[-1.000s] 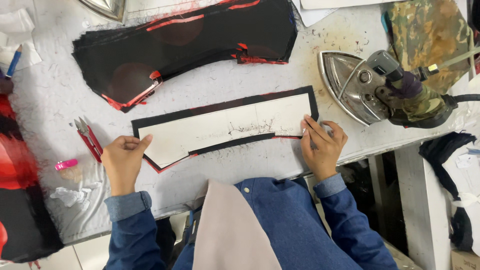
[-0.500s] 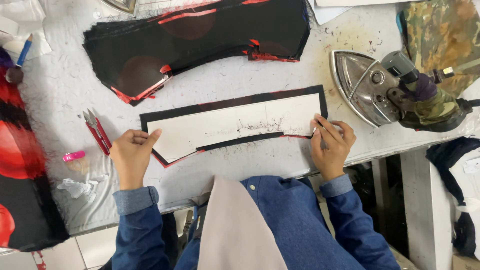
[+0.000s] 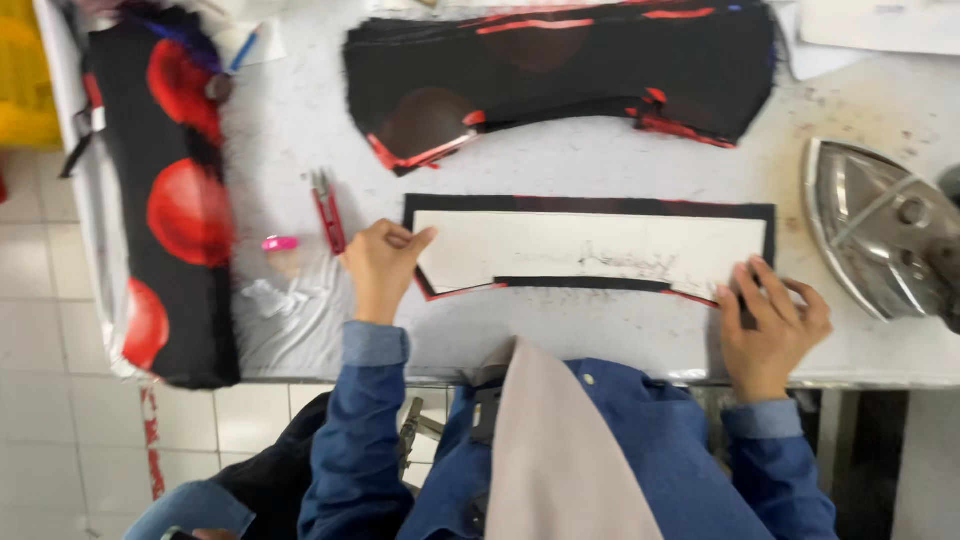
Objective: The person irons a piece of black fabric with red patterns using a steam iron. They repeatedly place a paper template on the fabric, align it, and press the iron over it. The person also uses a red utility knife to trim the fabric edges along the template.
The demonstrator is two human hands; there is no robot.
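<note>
A long white paper pattern (image 3: 590, 248) lies on top of a black fabric piece with red edging (image 3: 590, 205) on the grey table. My left hand (image 3: 382, 268) pinches the left end of the pattern and fabric. At the right end, my right hand (image 3: 768, 325) presses its fingers down on the lower corner. Both sleeves are blue denim.
A stack of black and red cut fabric pieces (image 3: 560, 75) lies at the back. Red thread snips (image 3: 327, 210) and a pink chalk (image 3: 280, 243) sit left of my left hand. A metal iron (image 3: 880, 245) rests at right. Black cloth with red circles (image 3: 165, 200) drapes the table's left edge.
The view has shifted so the table appears further right. My hands stay at the two ends of the pattern, the right hand now flatter on the corner.
</note>
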